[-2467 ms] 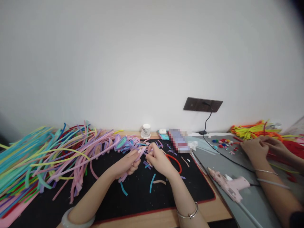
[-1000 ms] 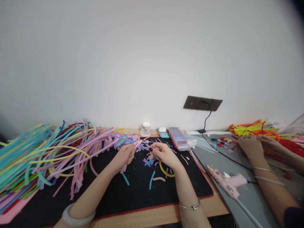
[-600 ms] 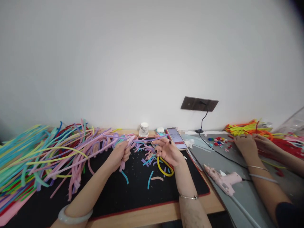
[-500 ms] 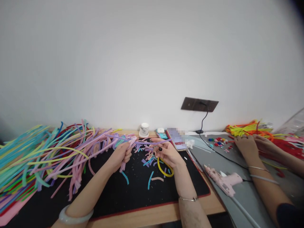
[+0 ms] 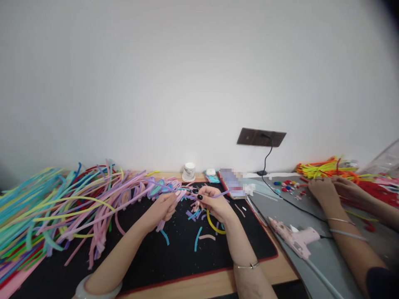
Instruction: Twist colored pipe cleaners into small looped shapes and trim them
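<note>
My left hand is closed on a bundle of fuzzy pink pipe cleaners, whose ends stick out above and below the fist. Close beside it on the right, my right hand pinches a purple pipe cleaner between thumb and fingers. This strand runs past both hands, and its part at the fingertips is hard to make out. A yellow loop shows under my right hand; whether the hand holds it is hidden. Short cut pieces, such as a blue one, lie on the black mat below.
Heaped long pipe cleaners cover the left side. A paper cup, a small packet and a phone stand or lie along the back. To the right are a pink glue gun, its cable, small pompoms and a co-worker's hands.
My hands have come closer together, the left moving right and slightly down. The purple strand now slopes up to the right of my right hand. The yellow loop is more covered.
</note>
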{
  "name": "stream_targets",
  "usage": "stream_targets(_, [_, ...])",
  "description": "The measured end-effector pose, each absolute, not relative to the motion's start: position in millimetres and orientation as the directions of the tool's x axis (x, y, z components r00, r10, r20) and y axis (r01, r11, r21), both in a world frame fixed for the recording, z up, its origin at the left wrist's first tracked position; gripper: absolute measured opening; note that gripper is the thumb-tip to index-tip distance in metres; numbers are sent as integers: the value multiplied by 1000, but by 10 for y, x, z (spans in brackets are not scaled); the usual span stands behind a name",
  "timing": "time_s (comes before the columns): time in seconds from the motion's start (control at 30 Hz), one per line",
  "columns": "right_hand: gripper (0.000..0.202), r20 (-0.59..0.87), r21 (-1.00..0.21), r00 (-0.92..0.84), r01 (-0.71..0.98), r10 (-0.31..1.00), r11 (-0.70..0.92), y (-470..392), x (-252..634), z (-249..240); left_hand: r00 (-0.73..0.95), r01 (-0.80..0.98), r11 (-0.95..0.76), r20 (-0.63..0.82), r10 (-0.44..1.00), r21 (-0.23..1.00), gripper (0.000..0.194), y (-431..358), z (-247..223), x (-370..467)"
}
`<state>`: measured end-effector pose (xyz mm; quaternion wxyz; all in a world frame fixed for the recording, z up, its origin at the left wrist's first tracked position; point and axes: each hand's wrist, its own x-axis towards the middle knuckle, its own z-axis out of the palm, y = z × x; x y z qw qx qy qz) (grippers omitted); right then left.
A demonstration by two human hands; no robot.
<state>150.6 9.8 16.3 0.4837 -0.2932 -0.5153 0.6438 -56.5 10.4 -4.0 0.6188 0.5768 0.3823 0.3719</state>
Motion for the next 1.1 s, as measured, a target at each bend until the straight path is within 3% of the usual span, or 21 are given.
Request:
stream_targets(0.17, [29,125,-932,-389,-360,913,-25,62,1361,159,502,92,4,-50,863,996,44,59,12,-537])
stream_targets(0.57, [31,-68,-997,-586,12,807,-74,-3,1307,140,709,381,-172,-167,686,909,44,-31,91,-511])
stream_targets(0.77, [25,-76,-996,-574,86,815,-33,-10,1299,149,724,404,-198,-180,666,893,39,-47,116,-473])
stream_targets(0.9, [20,-48,-999,-533,30,845,-38,-19,1281,157,728,342,-161,-152,669,926,43,-34,79,-477])
stream_targets(1.1, [24,58,-979,-417,-201,907,-30,2,1278,136,702,241,-73,-122,702,968,47,-33,39,-486])
